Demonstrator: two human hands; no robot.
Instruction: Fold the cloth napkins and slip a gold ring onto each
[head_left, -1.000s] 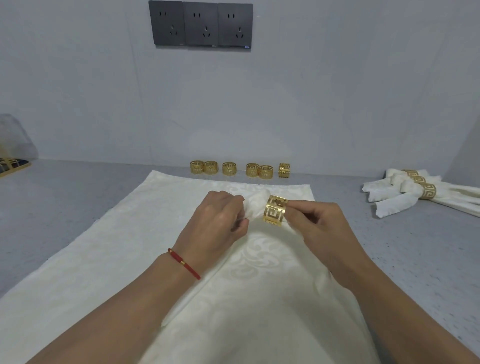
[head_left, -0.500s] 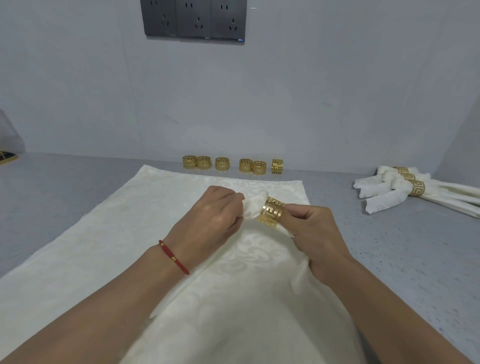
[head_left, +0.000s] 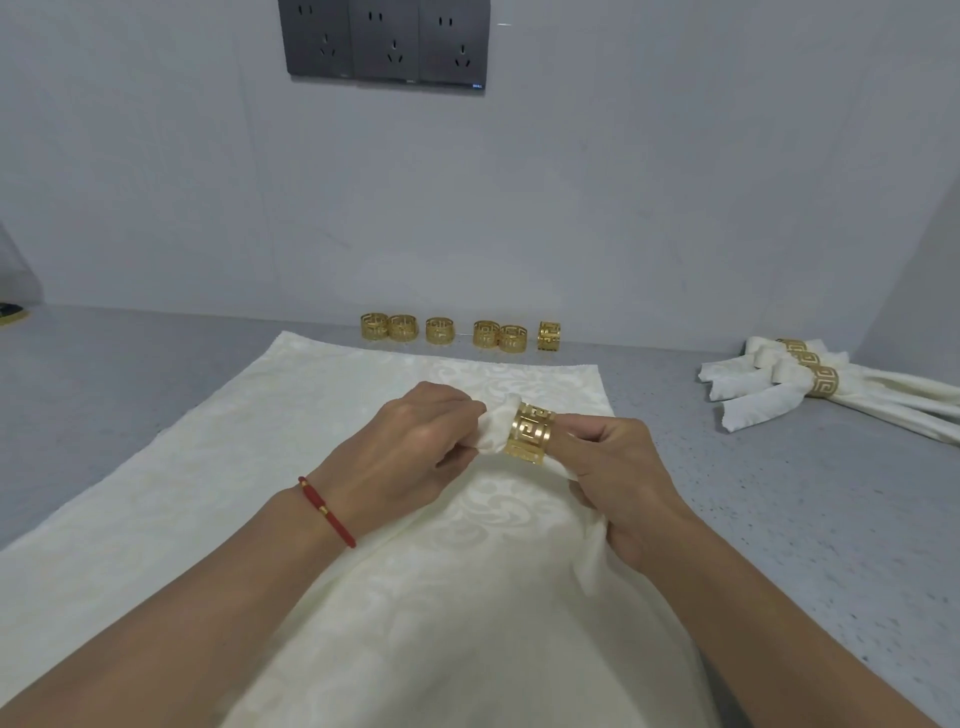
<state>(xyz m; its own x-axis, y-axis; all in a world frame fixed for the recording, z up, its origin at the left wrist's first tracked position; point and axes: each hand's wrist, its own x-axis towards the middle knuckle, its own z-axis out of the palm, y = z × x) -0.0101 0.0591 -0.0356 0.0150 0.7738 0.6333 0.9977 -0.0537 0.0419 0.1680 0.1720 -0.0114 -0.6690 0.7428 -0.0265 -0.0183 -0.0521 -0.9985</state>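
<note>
The left hand (head_left: 415, 447) has its grip clenched around the gathered tip of the cream damask cloth napkin (head_left: 498, 428), fingers curled about the bunched end that pokes out to the left of the ring. The right hand (head_left: 621, 478) pinches the gold fretwork napkin ring (head_left: 530, 432) by its right-hand edge, thumb and forefinger closed on the metal; the lower fingers seem also to gather the cloth trailing beneath, though that part is partly hidden.

The napkin's rolled length runs from the far left tip, through the ring, then down and nearer along the right forearm. So its long axis lies roughly left to right at the ring, and the ring sits close to the tip, just beside the left fingers. In my judgement the coming move turns on that line: the ring must travel rightwards and nearer along the roll while the left hand draws the tip the other way. The right hand is the one already on the ring.

Under both hands a large cream patterned cloth (head_left: 218, 493) is spread on the grey speckled counter (head_left: 810, 519). Six spare gold rings (head_left: 460, 332) stand in a row at the far edge by the wall, and finished ringed napkins (head_left: 810, 382) lie in a pile at the far right.
</note>
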